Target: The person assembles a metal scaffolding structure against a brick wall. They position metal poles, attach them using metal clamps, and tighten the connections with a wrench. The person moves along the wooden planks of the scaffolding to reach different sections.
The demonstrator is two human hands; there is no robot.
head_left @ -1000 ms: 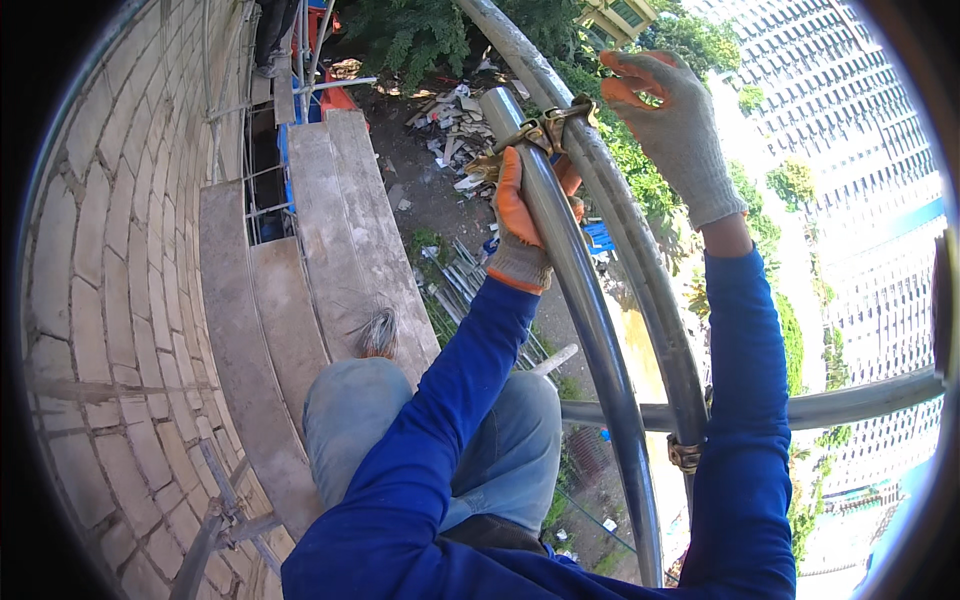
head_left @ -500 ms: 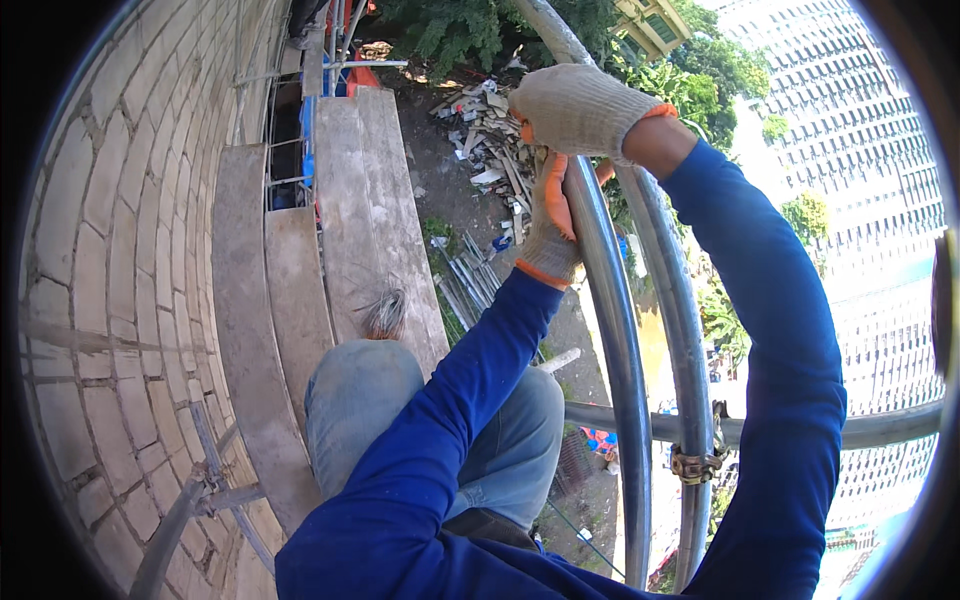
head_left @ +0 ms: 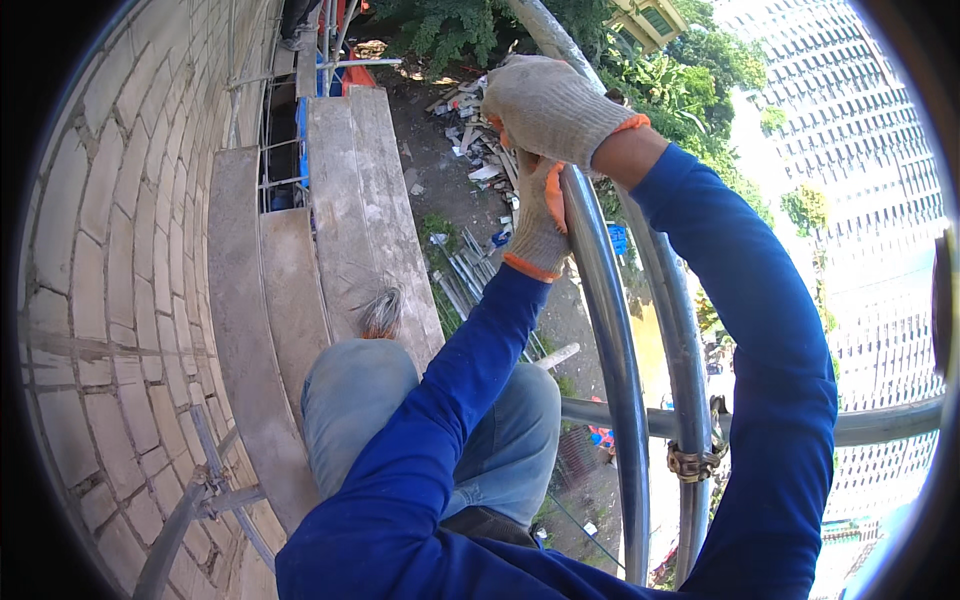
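Observation:
A shiny steel pipe (head_left: 612, 330) rises from the lower edge and leans toward my hands. My left hand (head_left: 540, 215), in a knitted work glove with an orange palm, is closed around its upper part. Just above, my right hand (head_left: 550, 112) in a matching glove is closed over the top of the same pipe, hiding its end. The right fingertips are out of sight beneath the hand. Close behind runs a second, duller upright pipe (head_left: 668, 290). A clamp (head_left: 692, 462) joins that one to a crosswise pipe (head_left: 850, 425).
Wooden planks (head_left: 345, 190) lie beside a block wall (head_left: 120, 260) on the left. On the planks, by my knee, rests a bundle of thin wires or bristles (head_left: 380, 312). Scaffold tubes (head_left: 215, 480) stand by the wall. Far below are debris (head_left: 490, 165) and trees.
My right hand has shifted left and slightly down, its wrist turning. My left hand has moved a little left with it. Both stay closed at the pipe's top.

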